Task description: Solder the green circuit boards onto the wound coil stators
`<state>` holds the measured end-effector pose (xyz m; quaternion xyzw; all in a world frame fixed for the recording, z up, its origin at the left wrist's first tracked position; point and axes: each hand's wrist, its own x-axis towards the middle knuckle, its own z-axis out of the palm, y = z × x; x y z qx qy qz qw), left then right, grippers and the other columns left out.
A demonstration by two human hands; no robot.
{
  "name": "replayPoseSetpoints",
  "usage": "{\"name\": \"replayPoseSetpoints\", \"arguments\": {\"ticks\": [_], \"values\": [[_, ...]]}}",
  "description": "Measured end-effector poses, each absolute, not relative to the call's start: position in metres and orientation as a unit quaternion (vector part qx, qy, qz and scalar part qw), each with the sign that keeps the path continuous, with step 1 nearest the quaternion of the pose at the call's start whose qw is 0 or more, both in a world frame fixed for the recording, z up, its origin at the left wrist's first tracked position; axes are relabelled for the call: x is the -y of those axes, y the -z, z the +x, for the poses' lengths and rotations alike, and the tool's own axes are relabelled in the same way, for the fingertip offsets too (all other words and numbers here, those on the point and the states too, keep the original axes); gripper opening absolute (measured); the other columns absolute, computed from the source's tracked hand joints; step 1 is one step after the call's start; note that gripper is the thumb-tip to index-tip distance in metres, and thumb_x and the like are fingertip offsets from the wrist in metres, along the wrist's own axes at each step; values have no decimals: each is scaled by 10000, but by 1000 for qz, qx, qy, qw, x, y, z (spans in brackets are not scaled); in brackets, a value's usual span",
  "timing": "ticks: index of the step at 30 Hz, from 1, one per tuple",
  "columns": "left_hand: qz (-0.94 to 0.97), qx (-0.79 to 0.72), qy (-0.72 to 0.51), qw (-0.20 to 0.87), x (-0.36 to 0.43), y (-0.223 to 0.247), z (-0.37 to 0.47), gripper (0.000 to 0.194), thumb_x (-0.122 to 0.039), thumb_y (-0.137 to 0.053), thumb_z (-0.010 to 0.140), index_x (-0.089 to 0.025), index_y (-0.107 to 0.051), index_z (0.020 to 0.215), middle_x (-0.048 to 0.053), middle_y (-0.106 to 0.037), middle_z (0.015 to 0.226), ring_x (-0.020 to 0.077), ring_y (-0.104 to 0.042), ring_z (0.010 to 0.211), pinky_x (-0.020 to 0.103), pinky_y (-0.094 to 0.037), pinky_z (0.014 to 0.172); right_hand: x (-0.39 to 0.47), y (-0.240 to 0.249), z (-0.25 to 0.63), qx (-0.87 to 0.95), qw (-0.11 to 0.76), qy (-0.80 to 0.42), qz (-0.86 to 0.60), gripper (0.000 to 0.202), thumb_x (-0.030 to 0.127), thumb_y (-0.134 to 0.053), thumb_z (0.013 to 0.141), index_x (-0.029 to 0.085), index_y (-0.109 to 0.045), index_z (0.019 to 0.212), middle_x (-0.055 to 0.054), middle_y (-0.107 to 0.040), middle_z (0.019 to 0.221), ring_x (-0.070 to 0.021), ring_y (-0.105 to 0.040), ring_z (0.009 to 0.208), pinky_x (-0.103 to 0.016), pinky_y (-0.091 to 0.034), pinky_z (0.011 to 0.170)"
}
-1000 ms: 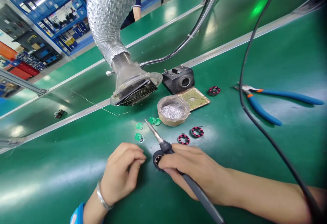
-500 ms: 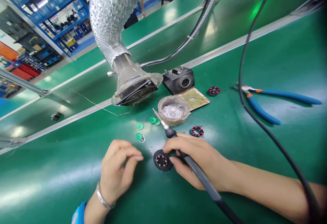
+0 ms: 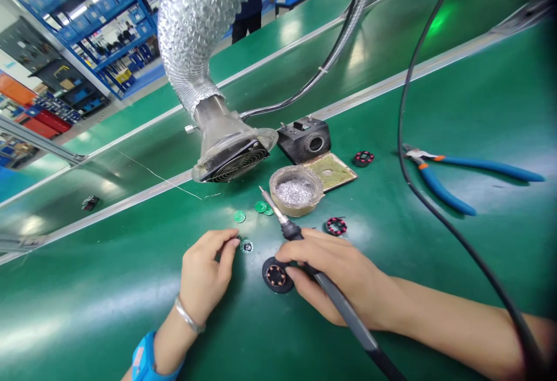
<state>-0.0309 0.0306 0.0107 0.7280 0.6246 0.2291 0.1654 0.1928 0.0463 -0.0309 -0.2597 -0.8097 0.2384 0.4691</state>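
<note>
My right hand (image 3: 335, 274) holds a soldering iron (image 3: 343, 303), its tip pointing up and left beside the solder bowl. Its thumb and a fingertip touch the edge of a black round part (image 3: 275, 275) with a ring of copper-coloured points, lying on the bench. My left hand (image 3: 209, 262) is closed in a pinch, with the dark edge of a small round circuit board (image 3: 239, 236) just showing at the fingertips. Right beside those fingertips lies another round circuit board (image 3: 246, 246). Farther back are several green round boards (image 3: 239, 216).
A bowl of silvery bits (image 3: 296, 191) stands before a black iron stand (image 3: 307, 140) with a sponge tray (image 3: 333, 172). Above hangs a fume extractor hood (image 3: 235, 155). Two black-and-red rings (image 3: 336, 226) and blue-handled cutters (image 3: 452, 181) lie right. A black cord (image 3: 409, 108) crosses there.
My left hand has moved up and right to the boards and pinched the green one that overlapped another. My right hand stays nearly in place with the soldering iron.
</note>
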Motion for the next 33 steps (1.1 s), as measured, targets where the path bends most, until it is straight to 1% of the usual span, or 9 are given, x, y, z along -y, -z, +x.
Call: {"name": "replayPoseSetpoints", "arguments": {"ticks": [5, 9, 11, 14, 19, 23, 25, 28, 33], "values": [[519, -622, -346, 473, -16, -27, -9, 248, -311, -665, 829, -152, -660, 1019, 17, -622, 795, 115, -656, 618, 226, -563, 599, -45, 25, 184, 789, 525, -207, -244, 245, 63, -533, 831, 184, -526, 1044, -68, -673, 912, -176, -613, 794, -303, -519, 699], [466, -585, -371, 550, -10, -27, 3, 353, -322, -719, 790, -152, -560, 1056, -11, -598, 704, 101, -596, 580, 183, -506, 503, -44, 20, 178, 805, 523, -201, -194, 267, 60, -504, 877, 186, -531, 1110, -50, -690, 938, -142, -632, 822, -280, -533, 759], [487, -588, -357, 538, -10, -25, 1, 314, -335, -664, 836, -158, -541, 1065, -5, -597, 712, 105, -582, 589, 187, -483, 497, -44, 21, 181, 812, 514, -202, -190, 277, 54, -494, 884, 188, -529, 1124, -43, -686, 928, -140, -620, 826, -270, -527, 751], [590, -607, -298, 441, -9, -21, -9, 198, -257, -529, 907, -177, -566, 1084, 35, -624, 842, 125, -585, 700, 250, -503, 634, -45, 25, 190, 813, 487, -217, -235, 240, 141, -562, 881, 187, -527, 1114, -52, -660, 906, -168, -583, 804, -290, -510, 709], [769, -522, -183, 320, -3, -13, -16, 526, -72, -603, 709, -194, -521, 1214, 81, -559, 1101, 206, -539, 952, 360, -480, 834, -49, 33, 200, 828, 426, -260, -253, 263, 347, -609, 899, 180, -530, 1086, -33, -615, 841, -161, -506, 727, -267, -457, 638], [776, -521, -190, 300, -2, -2, -10, 328, -124, -636, 763, -192, -585, 1080, 62, -591, 983, 220, -540, 923, 377, -467, 806, -50, 39, 194, 839, 410, -266, -239, 360, 439, -608, 882, 197, -521, 1135, -26, -584, 836, -165, -491, 745, -256, -433, 627], [769, -530, -198, 296, -2, 3, -8, 222, -151, -638, 793, -190, -604, 1009, 53, -599, 935, 211, -544, 870, 360, -462, 758, -50, 39, 194, 848, 390, -270, -237, 352, 437, -616, 876, 201, -526, 1121, -28, -594, 851, -167, -487, 751, -258, -428, 629], [768, -533, -206, 288, -2, 4, -8, 208, -164, -650, 794, -185, -605, 996, 54, -603, 931, 210, -547, 861, 353, -458, 747, -51, 36, 198, 854, 377, -287, -213, 364, 388, -655, 863, 202, -508, 1138, -37, -633, 934, -171, -483, 773, -276, -434, 664], [743, -539, -216, 334, -2, -3, -14, 177, -110, -574, 839, -204, -592, 989, 17, -616, 912, 146, -563, 825, 270, -458, 735, -50, 30, 200, 834, 390, -336, -198, 293, 96, -545, 872, 194, -492, 1143, -60, -647, 1052, -163, -507, 808, -301, -441, 725]]}}
